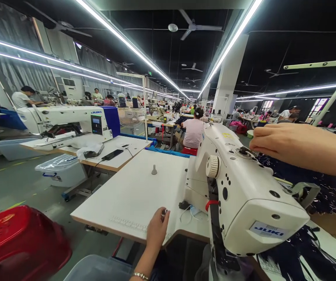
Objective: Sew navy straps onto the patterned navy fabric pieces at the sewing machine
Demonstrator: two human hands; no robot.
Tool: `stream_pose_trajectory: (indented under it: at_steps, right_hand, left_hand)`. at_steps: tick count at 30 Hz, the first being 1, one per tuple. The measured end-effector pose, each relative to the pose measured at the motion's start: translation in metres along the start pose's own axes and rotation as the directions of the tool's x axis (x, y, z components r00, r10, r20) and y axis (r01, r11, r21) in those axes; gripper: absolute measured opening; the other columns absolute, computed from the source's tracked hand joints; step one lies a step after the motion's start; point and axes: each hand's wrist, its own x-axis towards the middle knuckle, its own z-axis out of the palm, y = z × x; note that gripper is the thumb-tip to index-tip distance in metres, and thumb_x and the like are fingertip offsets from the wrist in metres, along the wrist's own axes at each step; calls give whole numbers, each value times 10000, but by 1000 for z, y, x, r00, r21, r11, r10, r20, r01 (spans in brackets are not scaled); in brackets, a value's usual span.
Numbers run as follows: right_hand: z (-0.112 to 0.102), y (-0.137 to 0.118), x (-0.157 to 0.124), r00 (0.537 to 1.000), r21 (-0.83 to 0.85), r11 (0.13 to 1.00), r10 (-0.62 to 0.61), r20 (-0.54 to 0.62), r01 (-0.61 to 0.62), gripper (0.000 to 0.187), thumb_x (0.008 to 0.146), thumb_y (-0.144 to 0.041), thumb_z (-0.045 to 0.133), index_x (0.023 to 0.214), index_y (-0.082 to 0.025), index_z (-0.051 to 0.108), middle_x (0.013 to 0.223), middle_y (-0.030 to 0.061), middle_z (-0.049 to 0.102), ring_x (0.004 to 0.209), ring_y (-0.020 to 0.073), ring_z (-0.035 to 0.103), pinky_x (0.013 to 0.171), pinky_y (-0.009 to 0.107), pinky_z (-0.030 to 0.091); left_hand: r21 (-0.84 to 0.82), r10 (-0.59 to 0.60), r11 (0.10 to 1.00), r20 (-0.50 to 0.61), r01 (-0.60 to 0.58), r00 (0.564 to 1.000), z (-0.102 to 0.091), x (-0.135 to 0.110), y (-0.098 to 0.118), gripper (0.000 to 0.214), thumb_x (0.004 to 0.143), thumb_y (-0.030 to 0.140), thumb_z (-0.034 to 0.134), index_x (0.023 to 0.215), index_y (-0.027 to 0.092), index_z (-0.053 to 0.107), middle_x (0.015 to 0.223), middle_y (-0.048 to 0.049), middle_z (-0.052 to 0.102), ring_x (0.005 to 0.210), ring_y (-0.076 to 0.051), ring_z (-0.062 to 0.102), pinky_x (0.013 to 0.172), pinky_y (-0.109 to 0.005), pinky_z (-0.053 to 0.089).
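Note:
My left hand (157,226) is raised over the front edge of the white sewing table (133,183), fingers closed on a small shiny metal part (164,212), mostly covered by the fingertips. Stretched across the top of the white sewing machine (244,187), my right hand (270,138) has its fingers bent and pinched together. Just below its fingertips sits the round dark winder fitting (244,152) on the machine's top. What the right fingers hold, if anything, is hidden. A small grey cone-shaped piece (154,169) stands upright on the table.
To the left, another sewing machine (68,121) stands on its table with a phone (113,155). A red plastic stool (24,238) and a lidded clear bin (62,169) are on the floor. Dark fabric (311,249) lies at the right. A seated person (193,130) works ahead.

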Motion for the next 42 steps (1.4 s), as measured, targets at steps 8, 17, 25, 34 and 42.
stream_pose_trajectory:
  at_steps: [8, 17, 25, 34, 42]
  right_hand:
    - [2, -10, 12, 997, -97, 993, -60, 43, 64, 270, 848, -89, 388, 856, -235, 615, 902, 66, 586, 726, 218, 537, 672, 367, 383]
    - [4, -4, 15, 995, -188, 982, -3, 101, 22, 225, 869, -77, 442, 865, -228, 608, 926, 56, 572, 695, 194, 519, 579, 324, 329]
    - [4, 0, -3, 991, -148, 980, -129, 26, 132, 226, 765, -37, 485, 832, -233, 575, 843, 21, 549, 688, 184, 513, 673, 345, 377]
    - [11, -1, 11, 970, -153, 964, -230, -75, 216, 147, 847, -117, 523, 813, -221, 622, 819, 14, 563, 703, 171, 514, 658, 334, 391]
    - [21, 11, 15, 969, -59, 980, -199, -148, 192, 170, 881, -219, 517, 760, -215, 636, 756, 10, 547, 647, 154, 495, 632, 325, 389]
  left_hand:
    - [-7, 4, 1000, -12, -4, 1000, 1, 0, -2, 394, 890, 531, 411, 1034, 213, 592, 847, -51, 668, 763, -214, 647, 681, -297, 452]
    - [-7, 13, 1000, -14, -13, 1000, 3, 1, -4, 391, 894, 536, 423, 1032, 210, 588, 838, -48, 667, 749, -212, 642, 704, -310, 460]
    - [-10, 30, 999, -8, -30, 1000, 3, 0, -4, 411, 896, 557, 416, 1038, 211, 586, 795, -38, 656, 728, -223, 648, 659, -311, 458]
    - [-18, 48, 999, -38, -49, 998, 0, -2, 1, 402, 886, 558, 413, 986, 213, 592, 765, -28, 654, 684, -203, 646, 642, -293, 460]
    - [-17, 52, 998, -39, -53, 998, -1, -2, 4, 392, 872, 569, 440, 952, 217, 593, 758, -18, 648, 668, -198, 634, 655, -301, 461]
